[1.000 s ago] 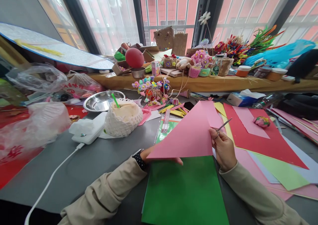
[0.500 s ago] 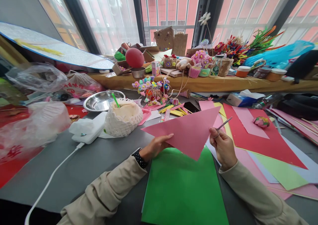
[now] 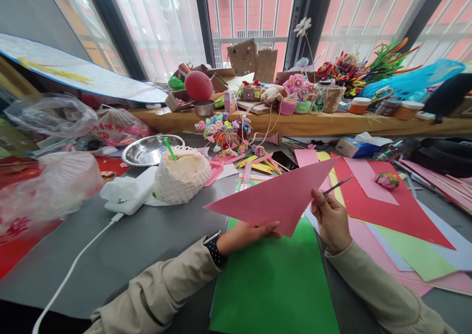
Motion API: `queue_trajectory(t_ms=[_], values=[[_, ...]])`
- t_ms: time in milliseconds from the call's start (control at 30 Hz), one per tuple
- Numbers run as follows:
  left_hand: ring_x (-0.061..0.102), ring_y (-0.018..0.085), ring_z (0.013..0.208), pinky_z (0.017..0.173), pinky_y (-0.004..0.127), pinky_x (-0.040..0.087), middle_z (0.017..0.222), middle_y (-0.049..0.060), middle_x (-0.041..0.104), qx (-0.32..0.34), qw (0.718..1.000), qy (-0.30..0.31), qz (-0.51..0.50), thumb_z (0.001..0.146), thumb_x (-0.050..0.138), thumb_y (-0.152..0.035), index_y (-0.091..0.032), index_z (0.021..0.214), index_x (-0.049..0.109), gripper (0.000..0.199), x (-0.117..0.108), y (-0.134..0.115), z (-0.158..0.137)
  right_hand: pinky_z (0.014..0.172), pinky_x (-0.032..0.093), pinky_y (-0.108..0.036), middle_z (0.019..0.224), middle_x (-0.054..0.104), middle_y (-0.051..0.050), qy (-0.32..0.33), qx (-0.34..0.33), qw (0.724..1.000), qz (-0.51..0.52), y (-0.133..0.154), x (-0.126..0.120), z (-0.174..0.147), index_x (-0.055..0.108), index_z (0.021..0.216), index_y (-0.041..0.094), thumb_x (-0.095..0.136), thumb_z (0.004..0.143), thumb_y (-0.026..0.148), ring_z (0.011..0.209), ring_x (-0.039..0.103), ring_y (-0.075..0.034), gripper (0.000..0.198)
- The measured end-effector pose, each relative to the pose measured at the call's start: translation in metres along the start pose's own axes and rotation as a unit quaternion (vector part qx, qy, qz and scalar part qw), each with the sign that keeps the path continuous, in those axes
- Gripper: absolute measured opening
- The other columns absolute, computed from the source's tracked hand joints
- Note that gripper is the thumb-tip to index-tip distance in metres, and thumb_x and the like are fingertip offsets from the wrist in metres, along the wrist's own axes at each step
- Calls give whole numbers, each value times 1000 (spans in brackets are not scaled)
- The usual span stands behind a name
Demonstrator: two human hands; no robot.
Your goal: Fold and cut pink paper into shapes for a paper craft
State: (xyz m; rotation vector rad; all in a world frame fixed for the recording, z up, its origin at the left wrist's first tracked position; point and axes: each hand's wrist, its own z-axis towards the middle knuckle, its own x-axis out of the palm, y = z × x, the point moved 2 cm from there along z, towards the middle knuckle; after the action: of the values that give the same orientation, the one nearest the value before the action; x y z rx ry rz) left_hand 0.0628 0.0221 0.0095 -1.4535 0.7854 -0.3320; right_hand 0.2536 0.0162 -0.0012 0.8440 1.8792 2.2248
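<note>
A pink triangle of paper point(image 3: 271, 194) is held up over a green sheet point(image 3: 275, 285) lying on the table. My left hand point(image 3: 249, 236) grips its lower edge, thumb in front and the other fingers partly hidden behind. At the paper's right edge, my right hand point(image 3: 332, 221) is closed around a small pair of scissors point(image 3: 337, 185), whose blades point up and right, away from the paper. The right fingertips also meet the paper's edge; whether they pinch it I cannot tell.
On the left stand a coconut in white foam net point(image 3: 182, 177), a steel plate point(image 3: 140, 152) and a white power bank point(image 3: 129, 201) with a cable. Coloured paper sheets point(image 3: 391, 211) spread on the right. Pipe-cleaner flowers point(image 3: 224, 132) stand behind, below a crowded wooden ledge point(image 3: 177, 123).
My left hand has slid right along the paper's lower edge. The paper has turned slightly, its right tip rising and its left tip dropping. The right hand with the scissors stays nearly in place.
</note>
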Motion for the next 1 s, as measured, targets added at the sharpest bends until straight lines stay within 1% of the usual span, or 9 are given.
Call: queue_trajectory(t_ms=[100, 167, 333, 467, 533, 600, 700, 800, 1000], values=[[59, 15, 66, 73, 24, 41, 66, 2, 66, -23, 999, -25, -3, 79, 38, -43, -17, 67, 64, 39, 2, 2, -1, 34, 22, -18, 42, 39, 7, 20, 9, 1000, -17, -2, 0, -1, 51, 56, 17, 63, 62, 37, 37, 30, -4, 24], [59, 16, 68, 79, 25, 38, 67, 1, 66, -33, 998, -52, 15, 79, 36, -44, -18, 62, 64, 42, 0, 1, -2, 35, 22, -19, 42, 39, 7, 40, 12, 998, -38, -2, 1, -2, 55, 62, 17, 60, 65, 40, 37, 30, -4, 24], [58, 15, 70, 88, 26, 31, 66, 0, 65, -21, 988, -152, 17, 79, 35, -46, -16, 61, 65, 45, -9, -3, -2, 36, 20, -20, 47, 45, 3, 149, 22, 981, -121, -5, 3, -7, 59, 76, 14, 44, 75, 48, 36, 30, -4, 38], [59, 15, 66, 85, 27, 35, 62, 1, 64, 11, 986, -161, -32, 82, 32, -44, -14, 74, 65, 45, -9, -5, -2, 37, 22, -21, 49, 47, 1, 275, 27, 945, -178, -8, 8, -16, 59, 75, 13, 35, 75, 57, 36, 31, -5, 49], [59, 14, 66, 85, 27, 35, 62, 1, 64, 26, 985, -168, -34, 82, 31, -43, -14, 74, 65, 45, -9, -5, -2, 38, 24, -21, 52, 49, 1, 338, 20, 919, -203, -9, 11, -21, 58, 78, 14, 29, 73, 61, 37, 32, -6, 56], [59, 14, 65, 84, 27, 36, 64, 1, 64, 34, 983, -175, -41, 83, 31, -42, -14, 73, 65, 45, -9, -4, -2, 41, 27, -21, 54, 50, 0, 377, 2, 895, -238, -8, 14, -25, 58, 81, 14, 25, 73, 63, 40, 35, -7, 60], [58, 14, 63, 76, 27, 41, 68, 2, 65, 38, 982, -174, -68, 83, 29, -42, -14, 74, 64, 47, -9, -3, -1, 46, 30, -22, 53, 48, 0, 403, -45, 863, -302, -4, 18, -28, 59, 75, 16, 24, 74, 62, 47, 42, -10, 59], [58, 14, 63, 74, 27, 42, 68, 3, 64, 44, 980, -176, -79, 84, 26, -41, -13, 72, 64, 49, -9, -5, -2, 47, 29, -22, 51, 46, 2, 418, -84, 834, -349, -1, 21, -30, 57, 68, 16, 27, 75, 60, 50, 43, -11, 54], [57, 13, 60, 72, 27, 42, 72, 4, 65, 47, 973, -206, -88, 85, 26, -39, -13, 73, 62, 46, -11, -15, -5, 46, 27, -22, 50, 45, 2, 426, -104, 814, -381, -1, 22, -31, 56, 64, 16, 28, 76, 58, 48, 39, -10, 51]])
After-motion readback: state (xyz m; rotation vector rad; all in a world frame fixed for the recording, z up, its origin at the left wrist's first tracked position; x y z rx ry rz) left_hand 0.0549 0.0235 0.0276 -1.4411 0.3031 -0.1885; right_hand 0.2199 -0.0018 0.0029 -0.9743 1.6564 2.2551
